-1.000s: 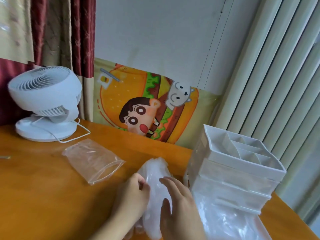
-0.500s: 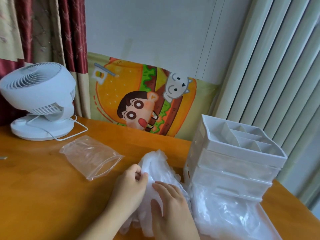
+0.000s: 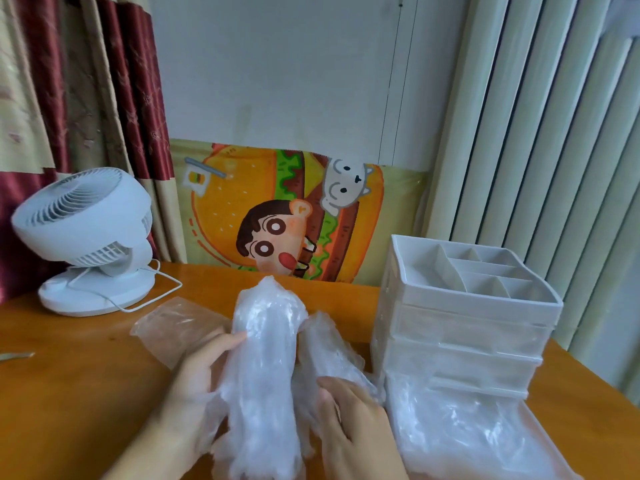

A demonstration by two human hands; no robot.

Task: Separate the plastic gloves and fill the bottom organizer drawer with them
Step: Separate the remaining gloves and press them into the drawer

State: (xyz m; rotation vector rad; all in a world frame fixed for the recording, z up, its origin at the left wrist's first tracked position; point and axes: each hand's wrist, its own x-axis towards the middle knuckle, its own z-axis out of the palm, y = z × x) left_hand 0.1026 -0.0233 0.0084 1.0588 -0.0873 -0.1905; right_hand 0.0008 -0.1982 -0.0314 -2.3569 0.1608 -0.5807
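Plastic gloves gripped by left hand, smaller bunch by right hand.

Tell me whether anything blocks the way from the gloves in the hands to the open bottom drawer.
Nothing visible does. The left hand and right hand hold the plastic gloves just left of the pulled-out bottom drawer, which already holds some gloves and is open on top.
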